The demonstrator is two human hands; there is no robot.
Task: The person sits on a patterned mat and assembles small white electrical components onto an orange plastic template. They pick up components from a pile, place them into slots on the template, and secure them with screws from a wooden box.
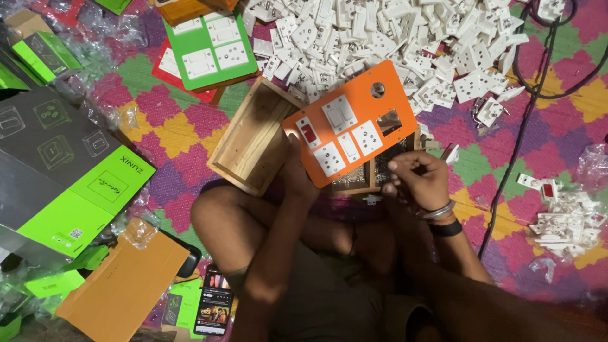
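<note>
My left hand (296,166) grips the lower left edge of an orange switchboard panel (370,104) and holds it tilted above the mat. The panel carries white sockets, white switches and one red switch, with a round hole and a rectangular cut-out near its far end. Just under the panel's near right edge, my right hand (419,176) is pinched shut on something small that I cannot make out. It hovers over a tray of small dark screws (387,163). An open wooden box (250,140) lies to the left of the panel.
A big heap of white sockets and switches (386,38) fills the far side. A green fitted panel (212,47) lies far left. Green and grey cartons (69,183) sit left, a phone (213,304) near my knee, a black cable (525,120) and more white parts (567,221) right.
</note>
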